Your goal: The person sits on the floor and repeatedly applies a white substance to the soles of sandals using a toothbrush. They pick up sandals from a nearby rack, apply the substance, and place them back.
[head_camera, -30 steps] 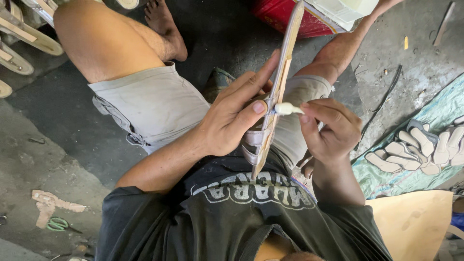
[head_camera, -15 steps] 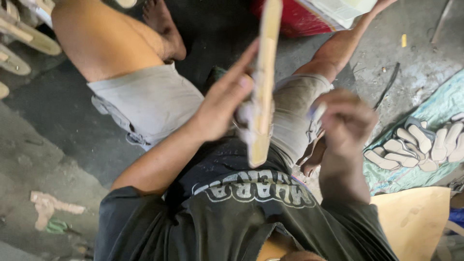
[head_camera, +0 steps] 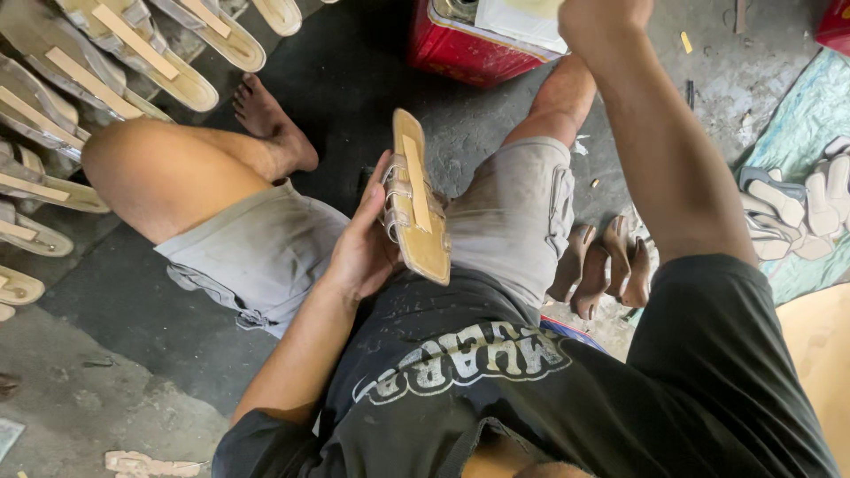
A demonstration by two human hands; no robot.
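Sitting on the floor (head_camera: 106, 389) with the sandal sole (head_camera: 416, 212) as my reference point here. Biggest change from a second ago: my right arm has swung way up and off the sole. Back then my right hand (head_camera: 605, 18) was right against the sole's edge, pinching a small white thing to it. Now it's up by the red tin (head_camera: 460, 49) beyond the sole, and it's cut off by the top of the shot, so I can't tell if it's closed on anything or just loose.

The sole itself has turned too. Before, it was edge-on to me; now it lies flatter over my lap, so the tan underside with the pale strip down the middle faces up, woven straps folded under on its left.

My left hand (head_camera: 367, 243) hasn't let go: it cups the sole from the left, fingers curled around the strap side, thumb along the edge.

So I'd guess the bit of work on the edge is done for now and I'm reaching for more stuff.

Left of the sole, a row of finished soles (head_camera: 133, 49) lines the floor. Right of it, a few brown heel pieces (head_camera: 606, 265) by my knee.
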